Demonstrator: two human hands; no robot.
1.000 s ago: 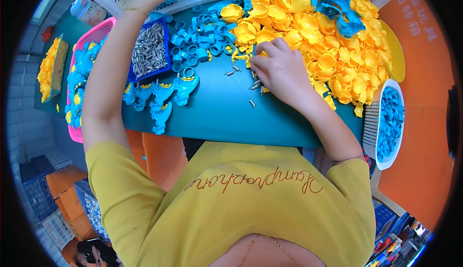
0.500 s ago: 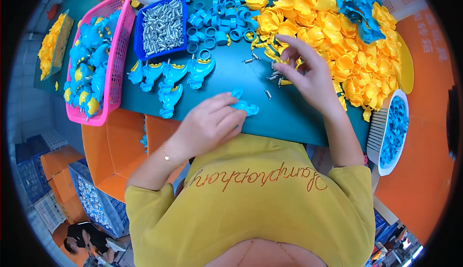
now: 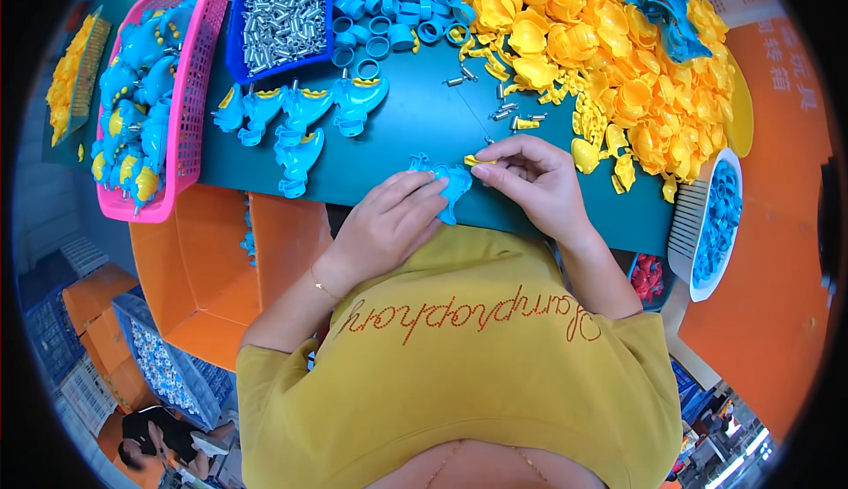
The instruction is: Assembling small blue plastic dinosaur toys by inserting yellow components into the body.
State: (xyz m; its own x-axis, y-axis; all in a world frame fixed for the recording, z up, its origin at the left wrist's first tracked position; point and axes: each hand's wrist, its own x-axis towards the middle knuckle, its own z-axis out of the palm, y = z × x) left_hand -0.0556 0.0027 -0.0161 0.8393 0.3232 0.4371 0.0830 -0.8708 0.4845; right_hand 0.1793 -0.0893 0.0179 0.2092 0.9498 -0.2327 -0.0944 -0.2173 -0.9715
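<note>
My left hand (image 3: 393, 215) is closed on a blue plastic shell part (image 3: 456, 190) near the table's front edge. Pinched between the thumb and fingers of my right hand (image 3: 535, 181) is a small yellow plastic piece (image 3: 471, 161), held close beside the blue part. Several blue shell parts (image 3: 306, 109) with yellow strips along their edges lie to the left of my hands. Beyond my right hand are a few loose metal springs or pins (image 3: 505, 111), too small to tell which, next to small yellow pieces (image 3: 594, 120).
A blue tray (image 3: 237, 43) of metal pieces and a pink basket (image 3: 196, 91) of assembled blue parts stand left. Blue rings (image 3: 406, 12) lie at the back. Yellow shells (image 3: 618, 56) heap up at right, by a white basket (image 3: 685, 224) of blue rings. Below sits an orange box (image 3: 199, 268).
My right hand has moved from the small pieces toward my left hand, bringing a yellow piece to the blue part. The blue part has turned and is raised in my left hand.
</note>
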